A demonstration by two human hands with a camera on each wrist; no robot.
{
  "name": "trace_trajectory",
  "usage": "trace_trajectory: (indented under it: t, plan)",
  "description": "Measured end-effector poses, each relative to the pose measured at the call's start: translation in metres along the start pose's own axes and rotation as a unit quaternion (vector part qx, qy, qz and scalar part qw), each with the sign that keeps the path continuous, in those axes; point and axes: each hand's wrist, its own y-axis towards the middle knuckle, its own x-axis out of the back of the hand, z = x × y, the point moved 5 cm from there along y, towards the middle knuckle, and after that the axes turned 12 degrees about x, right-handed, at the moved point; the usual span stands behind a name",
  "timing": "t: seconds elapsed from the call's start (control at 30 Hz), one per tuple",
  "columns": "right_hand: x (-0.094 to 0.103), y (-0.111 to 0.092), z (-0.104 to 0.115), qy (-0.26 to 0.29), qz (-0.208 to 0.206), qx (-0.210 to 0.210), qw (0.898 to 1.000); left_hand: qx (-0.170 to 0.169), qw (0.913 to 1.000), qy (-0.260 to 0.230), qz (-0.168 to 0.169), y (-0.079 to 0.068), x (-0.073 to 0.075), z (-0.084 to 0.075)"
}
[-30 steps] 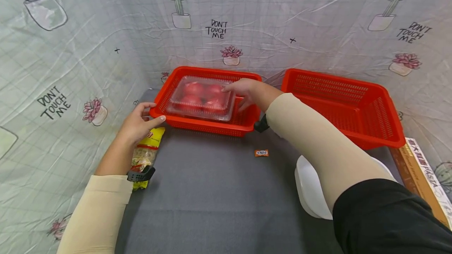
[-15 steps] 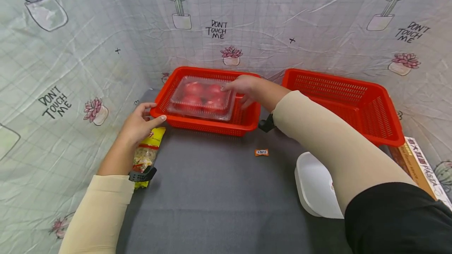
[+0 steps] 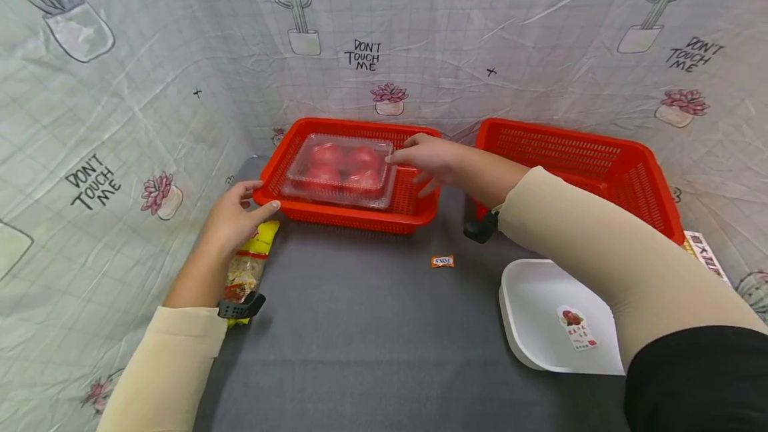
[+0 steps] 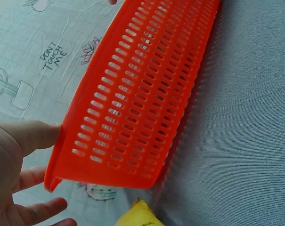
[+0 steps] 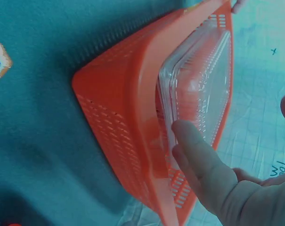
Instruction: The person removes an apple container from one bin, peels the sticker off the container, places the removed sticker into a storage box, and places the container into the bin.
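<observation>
A clear plastic box (image 3: 342, 195) of several red, round tomatoes (image 3: 324, 174) lies in the left red basket (image 3: 354, 217). My left hand (image 3: 231, 219) holds that basket at its left corner, thumb on the rim (image 4: 62, 141) and fingers around the outside. Over the basket's right end is my right hand (image 3: 437, 157), fingers spread. Its fingertips (image 5: 182, 129) overlap the box's edge in the right wrist view; I cannot tell whether they touch. A yellow bag of dry food (image 3: 249, 265) lies beneath my left wrist.
A second red basket (image 3: 636, 172) stands at the back right. Nearer is a white dish (image 3: 534, 312) with a sticker. A small orange candy packet (image 3: 442, 261) lies on the grey cloth. A pasta box (image 3: 708, 255) is partly hidden by my right arm. Patterned sheets hang behind and left.
My right hand has drawn slightly right from the box, and its forearm has swung right, baring more of the white dish. The left hand keeps its place on the basket.
</observation>
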Motion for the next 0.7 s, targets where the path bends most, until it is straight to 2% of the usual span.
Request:
trace_trajectory:
  t: [0.27, 0.43, 0.57, 0.7]
  plan:
    - [0.007, -0.024, -0.010, 0.018, -0.008, 0.048, 0.999, -0.047, 0.9934, 0.075, -0.073, -0.007, -0.001, -0.008]
    - [0.010, -0.042, -0.022, -0.007, -0.025, 0.081, 0.996, -0.069, 0.9880, 0.083, -0.110, -0.013, -0.004, -0.015]
    - [0.014, -0.055, -0.032, -0.019, -0.054, 0.118, 0.991, -0.098, 0.9817, 0.092, -0.135, -0.021, -0.007, -0.023]
    - [0.019, -0.067, -0.037, -0.053, -0.079, 0.161, 0.982, -0.123, 0.9764, 0.107, -0.141, -0.030, -0.013, -0.032]
